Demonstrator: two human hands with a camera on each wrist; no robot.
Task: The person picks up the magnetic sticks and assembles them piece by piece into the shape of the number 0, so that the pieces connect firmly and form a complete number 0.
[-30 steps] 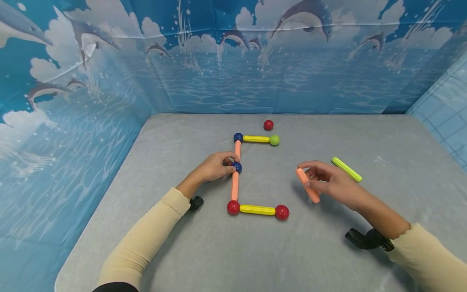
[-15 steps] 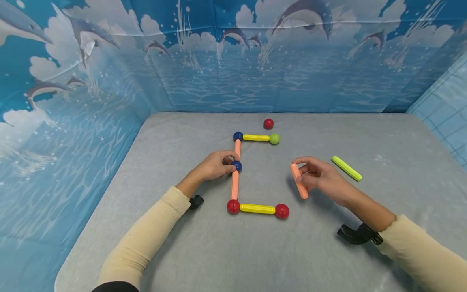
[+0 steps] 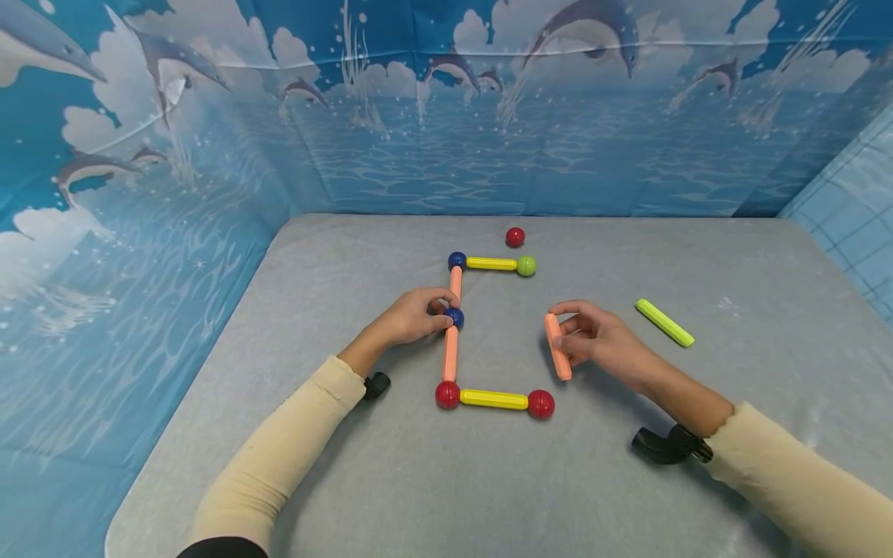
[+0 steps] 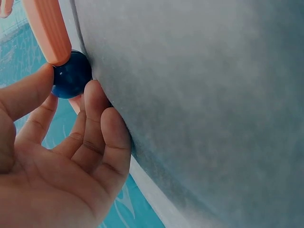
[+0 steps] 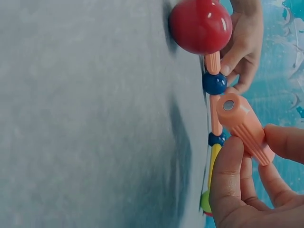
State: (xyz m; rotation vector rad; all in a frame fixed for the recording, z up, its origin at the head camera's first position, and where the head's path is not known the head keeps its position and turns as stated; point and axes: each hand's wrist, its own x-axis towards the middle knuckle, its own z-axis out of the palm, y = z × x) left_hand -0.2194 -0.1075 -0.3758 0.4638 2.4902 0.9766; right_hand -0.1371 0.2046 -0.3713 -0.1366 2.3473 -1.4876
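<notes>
Left hand pinching blue ball in rod frame on counter. Right hand gripping loose orange rod, fingers curling round it.

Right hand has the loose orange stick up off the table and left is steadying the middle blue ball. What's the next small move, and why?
Probably carry the orange stick, pinched in the right hand, leftward and turn it level so one end meets the blue ball that the left hand pinches. That ball has no side arm, unlike both ends of the frame.
</notes>
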